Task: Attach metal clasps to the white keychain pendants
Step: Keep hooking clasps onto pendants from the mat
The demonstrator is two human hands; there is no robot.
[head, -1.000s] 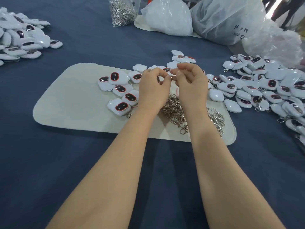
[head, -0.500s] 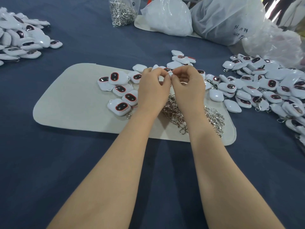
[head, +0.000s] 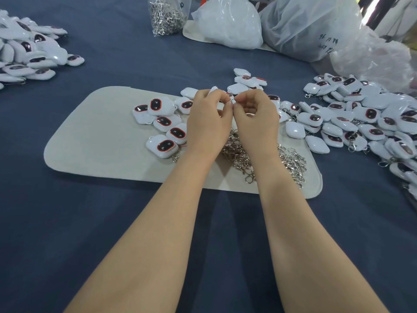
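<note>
Dark blue cloth (head: pixel 67 222) is covering the table, and near the twelve o'clock edge of the beige mat (head: pixel 90 143) our left hand (head: pixel 207 123) is gripping a white pendant (head: pixel 213 89) while our right hand (head: pixel 255 118) is pinching something tiny against it, presumably a clasp. We are judging the pendant light, hard and slick, best held by its flat faces, and the loose clasps (head: pixel 239 154) at six o'clock of our hands springy and tangle-prone. Our fingers are hiding the loop, so we cannot tell whether it is hooked.

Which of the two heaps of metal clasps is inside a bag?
The far heap of silver metal clasps: it sits inside a clear plastic bag. The other heap lies loose on the beige felt mat.
</note>
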